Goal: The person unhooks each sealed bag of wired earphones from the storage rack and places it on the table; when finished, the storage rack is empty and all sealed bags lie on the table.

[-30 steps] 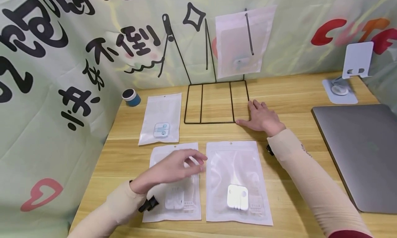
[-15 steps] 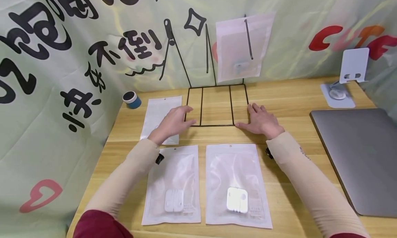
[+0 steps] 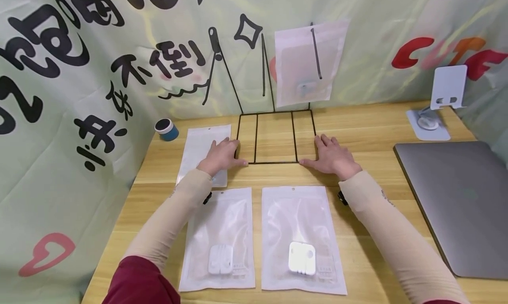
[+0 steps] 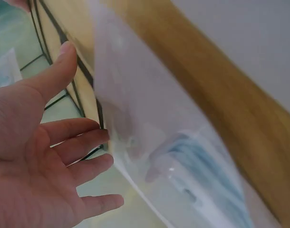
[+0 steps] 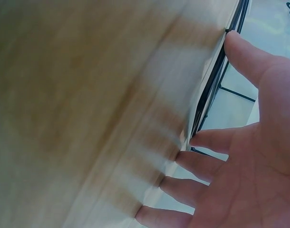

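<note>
Between left hand [image 3: 223, 156] and right hand [image 3: 335, 157], fingers spread, the black rack [image 3: 274, 162] is touched at side edges; below them, before two pouches [image 3: 220, 224], bare tabletop [image 3: 278, 176] is seen.

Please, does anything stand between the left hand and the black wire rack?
Nothing visible does: the left hand is at the near left corner of the black wire rack. One white pouch lies left of it, partly hidden by this hand.
</note>
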Motion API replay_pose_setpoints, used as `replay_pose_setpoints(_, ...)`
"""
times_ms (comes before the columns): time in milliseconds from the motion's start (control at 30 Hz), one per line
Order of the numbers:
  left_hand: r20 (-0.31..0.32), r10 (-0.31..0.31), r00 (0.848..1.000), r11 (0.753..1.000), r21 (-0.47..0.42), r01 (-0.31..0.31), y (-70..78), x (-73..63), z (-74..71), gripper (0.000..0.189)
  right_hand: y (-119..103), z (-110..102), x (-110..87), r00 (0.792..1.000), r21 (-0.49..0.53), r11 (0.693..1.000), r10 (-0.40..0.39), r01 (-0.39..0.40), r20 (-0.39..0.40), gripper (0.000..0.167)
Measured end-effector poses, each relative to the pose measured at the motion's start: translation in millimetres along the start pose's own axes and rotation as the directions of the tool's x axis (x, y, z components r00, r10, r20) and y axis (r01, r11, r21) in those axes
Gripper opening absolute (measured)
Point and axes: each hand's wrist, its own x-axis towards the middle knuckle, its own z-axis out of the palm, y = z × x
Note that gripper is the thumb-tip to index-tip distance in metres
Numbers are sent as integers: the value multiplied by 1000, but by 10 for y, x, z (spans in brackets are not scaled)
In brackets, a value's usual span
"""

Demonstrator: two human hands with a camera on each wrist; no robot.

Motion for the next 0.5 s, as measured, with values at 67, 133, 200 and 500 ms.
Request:
replay_pose_setpoints(67,5,-18,1000,1000,-8,18,-11,-6,26,81,-5,5,-4,1000,-1,1000,-1,1,1,102)
replay_pose_setpoints(133,5,-31,999,999,-21,31,-13,-10,41,80,-6,5,-7,1000,-2,1000,-1,1,2,103)
replay_pose_setpoints(200,5,-43,999,998,-34,43,-13,-12,50,80,-5,2,-9,1000,-1,1000,1,-1,5,103)
replay_pose_setpoints(500,-16,-62,998,997,-56,62,-20,-14,84,78,-19,-17,-9,1000,8,1000,-2,2,10,104)
